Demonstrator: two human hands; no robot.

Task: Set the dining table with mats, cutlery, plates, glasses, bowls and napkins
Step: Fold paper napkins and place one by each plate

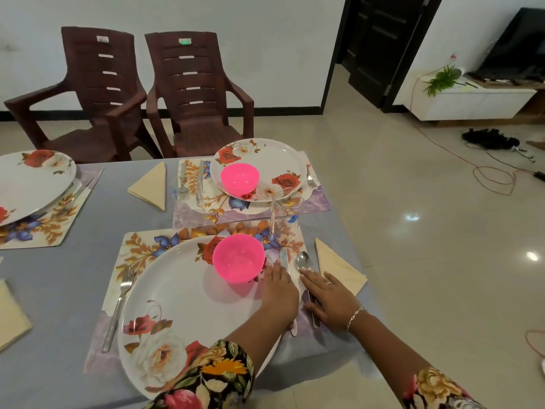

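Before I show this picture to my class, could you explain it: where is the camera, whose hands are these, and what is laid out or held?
There is no machine here. A person wears one wide-angle camera on the head, looking down at their own hands, so this single picture is their view. On the table, the nearest mat carries a floral plate with a pink bowl on it, a fork to its left, a knife and spoon to its right. A clear glass stands beyond them, and a folded napkin lies further right. The left hand lies flat beside the knife and the right hand lies flat on the spoon's handle. Neither grips anything.
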